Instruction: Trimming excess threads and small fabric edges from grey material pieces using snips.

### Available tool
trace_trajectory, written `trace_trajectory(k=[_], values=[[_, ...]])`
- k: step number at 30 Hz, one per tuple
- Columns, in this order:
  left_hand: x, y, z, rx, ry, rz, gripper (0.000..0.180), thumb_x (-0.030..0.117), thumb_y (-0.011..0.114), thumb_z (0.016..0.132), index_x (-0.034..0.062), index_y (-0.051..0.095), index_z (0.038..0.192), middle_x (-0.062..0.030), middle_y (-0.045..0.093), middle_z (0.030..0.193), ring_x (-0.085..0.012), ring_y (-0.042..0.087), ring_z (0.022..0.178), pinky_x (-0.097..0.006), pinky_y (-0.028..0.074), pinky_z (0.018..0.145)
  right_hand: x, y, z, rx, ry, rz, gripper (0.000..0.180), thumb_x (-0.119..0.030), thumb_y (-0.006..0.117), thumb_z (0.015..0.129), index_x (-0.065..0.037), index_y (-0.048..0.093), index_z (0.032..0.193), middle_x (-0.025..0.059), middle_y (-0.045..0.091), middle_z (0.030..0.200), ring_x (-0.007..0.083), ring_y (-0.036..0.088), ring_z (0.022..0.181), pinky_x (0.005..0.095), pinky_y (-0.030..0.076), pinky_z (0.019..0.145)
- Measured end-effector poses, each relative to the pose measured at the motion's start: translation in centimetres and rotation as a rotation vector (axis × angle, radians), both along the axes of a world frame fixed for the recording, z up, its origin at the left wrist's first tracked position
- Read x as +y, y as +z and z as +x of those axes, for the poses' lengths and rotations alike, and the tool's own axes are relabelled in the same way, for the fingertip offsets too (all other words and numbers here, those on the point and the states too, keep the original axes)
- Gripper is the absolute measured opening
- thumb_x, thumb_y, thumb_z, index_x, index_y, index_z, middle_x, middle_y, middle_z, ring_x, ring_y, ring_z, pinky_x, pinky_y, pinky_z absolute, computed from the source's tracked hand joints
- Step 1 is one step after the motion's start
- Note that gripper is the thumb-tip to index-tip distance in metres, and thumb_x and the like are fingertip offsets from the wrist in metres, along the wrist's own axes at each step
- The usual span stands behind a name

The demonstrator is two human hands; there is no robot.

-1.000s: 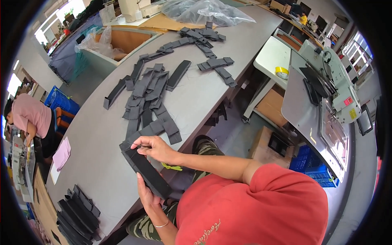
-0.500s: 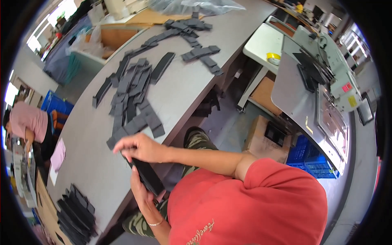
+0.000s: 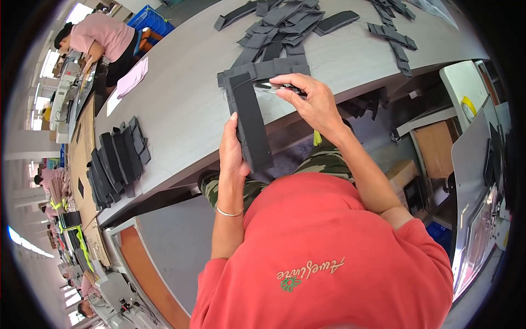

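My left hand grips a long dark grey fabric strip near its lower end, thumb along the side. The strip tilts upright over the table's near edge. Beside its upper end, my right hand is closed around small thread snips. Their silvery tips point left at the strip, and the fingers partly hide the rest. Just behind the held strip, a chain of flat dark grey fabric pieces lies on the table, joining a loose heap of similar pieces.
The grey table curves across in front of me. At its left end stands a row of dark strips, with pink sheets farther back. A co-worker in pink bends over a machine at far left. A white-topped stand is at right.
My view has swung left. My right hand has moved off the strip's upper end to its right side, and the snips now show in it. My left hand still holds the strip, now more upright.
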State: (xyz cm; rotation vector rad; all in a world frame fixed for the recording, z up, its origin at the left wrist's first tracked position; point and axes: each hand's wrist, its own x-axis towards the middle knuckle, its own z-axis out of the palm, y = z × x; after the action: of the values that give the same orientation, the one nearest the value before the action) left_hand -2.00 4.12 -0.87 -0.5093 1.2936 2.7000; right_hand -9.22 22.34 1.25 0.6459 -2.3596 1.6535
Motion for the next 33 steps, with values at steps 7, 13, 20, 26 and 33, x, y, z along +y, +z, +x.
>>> trace_trajectory(k=[7, 13, 20, 26, 33], values=[[0.3, 0.4, 0.6, 0.011, 0.013, 0.019, 0.040, 0.040, 0.044, 0.096, 0.0032, 0.057, 0.104, -0.0098, 0.063, 0.087, -0.0186, 0.062, 0.064, -0.030, 0.052, 0.054, -1.9, 0.1, 0.9, 0.321, -0.016, 0.228, 0.017, -0.014, 0.066, 0.081, -0.010, 0.070, 0.098, 0.0041, 0.068, 0.086, 0.0221, 0.059, 0.074, 0.0307, 0.047, 0.065], [0.2, 0.0, 1.2, -0.011, 0.026, 0.035, 0.039, 0.038, 0.044, 0.097, 0.0022, 0.058, 0.101, -0.0099, 0.063, 0.078, -0.0191, 0.063, 0.067, -0.032, 0.053, 0.058, -3.6, -1.0, 0.0, 0.002, -0.172, 0.008, 0.012, -0.016, 0.064, 0.084, -0.011, 0.069, 0.094, 0.0021, 0.066, 0.077, 0.0206, 0.059, 0.066, 0.0295, 0.046, 0.063], [-1.7, -1.2, 0.6, 0.022, 0.171, 0.070, 0.037, 0.037, 0.043, 0.098, 0.0035, 0.058, 0.102, -0.0088, 0.064, 0.081, -0.0191, 0.063, 0.067, -0.032, 0.054, 0.059, -2.3, -0.5, 0.3, -0.209, 0.190, -0.114, 0.019, -0.015, 0.064, 0.087, -0.007, 0.068, 0.103, 0.0033, 0.068, 0.086, 0.0102, 0.057, 0.072, 0.0250, 0.045, 0.067], [-2.8, -0.4, 0.1, 0.026, 0.240, 0.013, 0.036, 0.038, 0.044, 0.098, 0.0044, 0.058, 0.103, -0.0084, 0.064, 0.082, -0.0189, 0.065, 0.071, -0.031, 0.055, 0.061, -2.3, -0.6, 2.2, -0.041, 0.276, 0.044, 0.017, -0.011, 0.066, 0.081, -0.009, 0.070, 0.098, 0.0056, 0.067, 0.085, 0.0200, 0.060, 0.072, 0.0306, 0.047, 0.066], [-2.4, -0.4, 0.0, 0.092, 0.270, 0.007, 0.032, 0.034, 0.043, 0.099, 0.0044, 0.055, 0.106, -0.0039, 0.061, 0.091, -0.0113, 0.061, 0.077, -0.027, 0.054, 0.064, -4.4, -1.4, 3.0, 0.091, 0.205, 0.091, 0.016, -0.012, 0.069, 0.078, -0.011, 0.069, 0.094, 0.0031, 0.065, 0.080, 0.0216, 0.059, 0.071, 0.0315, 0.047, 0.062]])
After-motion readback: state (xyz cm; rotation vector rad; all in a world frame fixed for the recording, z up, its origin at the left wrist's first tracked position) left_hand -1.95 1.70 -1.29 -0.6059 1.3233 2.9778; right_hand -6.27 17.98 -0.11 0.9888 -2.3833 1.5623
